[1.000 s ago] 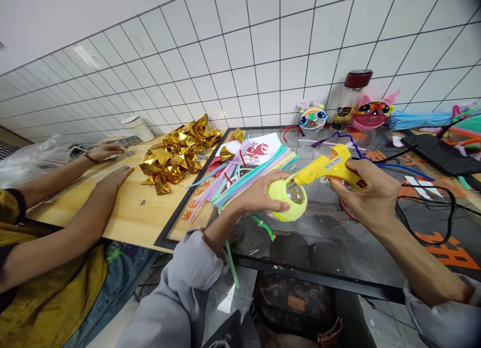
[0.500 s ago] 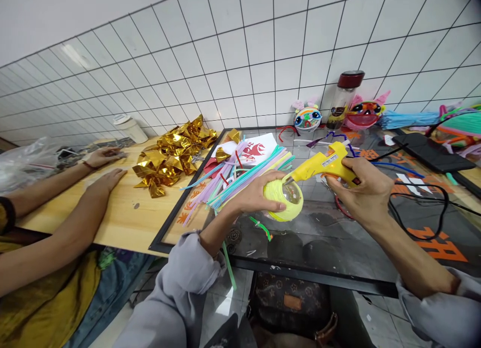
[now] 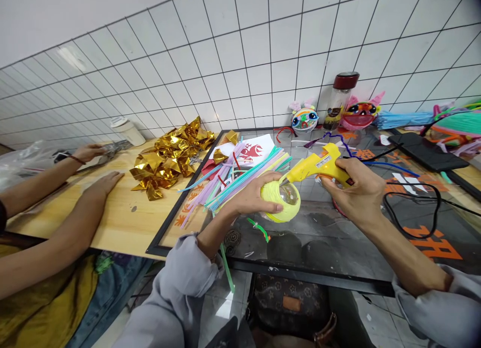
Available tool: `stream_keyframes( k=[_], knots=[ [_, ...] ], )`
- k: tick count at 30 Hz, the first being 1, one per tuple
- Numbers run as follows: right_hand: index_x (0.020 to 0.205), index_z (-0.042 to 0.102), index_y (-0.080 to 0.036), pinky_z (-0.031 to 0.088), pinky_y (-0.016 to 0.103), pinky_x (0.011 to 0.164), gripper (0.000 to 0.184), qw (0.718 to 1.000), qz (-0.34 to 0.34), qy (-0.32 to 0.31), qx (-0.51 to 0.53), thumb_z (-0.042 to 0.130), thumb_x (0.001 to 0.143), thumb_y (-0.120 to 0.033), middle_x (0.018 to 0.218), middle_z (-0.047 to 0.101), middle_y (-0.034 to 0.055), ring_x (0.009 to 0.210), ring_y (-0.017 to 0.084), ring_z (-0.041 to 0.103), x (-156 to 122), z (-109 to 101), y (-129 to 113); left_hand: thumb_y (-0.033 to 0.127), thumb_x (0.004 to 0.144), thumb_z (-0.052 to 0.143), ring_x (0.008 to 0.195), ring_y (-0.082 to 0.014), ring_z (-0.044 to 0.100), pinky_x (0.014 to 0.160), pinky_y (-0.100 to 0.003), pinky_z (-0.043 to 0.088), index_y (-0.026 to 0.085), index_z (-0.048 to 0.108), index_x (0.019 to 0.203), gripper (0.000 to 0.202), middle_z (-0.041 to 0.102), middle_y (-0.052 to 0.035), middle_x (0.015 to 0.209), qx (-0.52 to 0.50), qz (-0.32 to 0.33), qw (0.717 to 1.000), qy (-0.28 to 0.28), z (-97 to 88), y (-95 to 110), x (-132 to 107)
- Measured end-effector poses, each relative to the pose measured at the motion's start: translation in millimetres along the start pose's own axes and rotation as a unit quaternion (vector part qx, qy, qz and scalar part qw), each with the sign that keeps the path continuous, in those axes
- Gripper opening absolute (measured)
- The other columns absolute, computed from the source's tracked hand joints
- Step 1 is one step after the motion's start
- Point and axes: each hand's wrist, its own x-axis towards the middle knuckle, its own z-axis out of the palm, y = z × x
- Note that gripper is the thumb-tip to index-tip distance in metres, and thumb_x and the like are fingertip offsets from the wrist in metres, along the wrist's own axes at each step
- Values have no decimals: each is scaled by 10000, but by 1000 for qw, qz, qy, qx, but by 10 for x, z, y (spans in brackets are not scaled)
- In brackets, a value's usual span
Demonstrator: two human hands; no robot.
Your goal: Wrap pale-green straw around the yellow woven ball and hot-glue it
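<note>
Yellow glue gun sits in my right hand, fingers clamped round its grip, nozzle touching the top of a ball wound with pale yellow cord. My left hand cups that ball from the left, fingers curled tight on it, just above the dark glass tabletop. Pastel sticks, possibly pipe cleaners, fan out just behind. Gold foil bows lie on the wooden bench, near another person's flat hand.
</note>
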Motion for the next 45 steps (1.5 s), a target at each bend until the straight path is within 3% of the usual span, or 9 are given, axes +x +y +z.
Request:
stream_keyframes(
  k=[11,20,31,41,45],
  knots=[
    [924,657,-249,483,330,536,152,998,7,-45,34,725,820,-336,804,730,44,621,205,645,46,-57,22,414,593,861,1316,-336,567,1142,-452,435,181,649,1287,762,629,-110,1374,-7,-5,1000,-3,-4,-13,-9],
    [983,668,-232,522,332,584,162,1000,-1,3,15,718,846,-303,821,732,45,662,215,683,13,-11,1,425,604,861,1284,-331,584,1138,-452,443,165,667,1230,705,641,-119,1322,10,11,1000,-2,-2,-13,1],
    [1000,670,-230,538,351,600,169,1000,-9,15,7,720,841,-256,828,732,60,696,240,698,4,-2,-15,423,604,855,1256,-332,589,1111,-443,453,153,650,1250,729,630,-124,1321,8,1,1000,-4,-1,4,-1],
    [968,659,-256,519,348,582,150,1000,14,-9,17,715,839,-308,822,737,45,669,225,679,5,-13,-7,414,589,854,1225,-323,600,1073,-429,473,169,660,1236,719,640,-105,1293,0,-8,1000,-3,-3,-2,-3],
    [953,658,-251,516,335,567,146,999,-6,-16,33,723,827,-289,824,745,41,651,211,672,31,-37,6,432,596,847,1279,-334,575,1125,-452,439,159,635,1281,767,617,-124,1348,-3,-1,1000,-5,-8,-23,-2]
  ],
)
